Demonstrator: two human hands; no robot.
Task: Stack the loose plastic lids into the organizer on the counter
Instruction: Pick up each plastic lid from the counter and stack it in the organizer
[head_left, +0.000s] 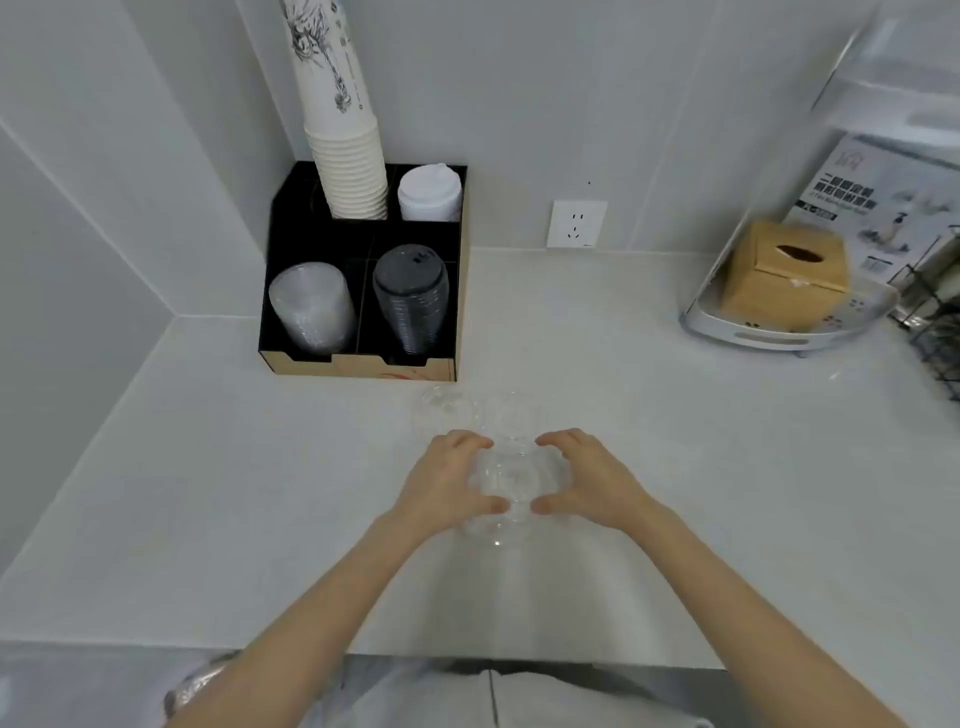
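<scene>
While clear lids (511, 480) sit bunched on the tabletop (208, 493), left hand (449, 480) & right hand (587, 475) cup them from both sides; two more lids (467, 410) lie just beyond, nr the organizer (363, 364) w/ stacked cups.

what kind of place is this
Likely a café or office drink station: a black compartmented organizer holds a tall stack of white paper cups and stacked clear plastic lids on a pale counter.
</scene>
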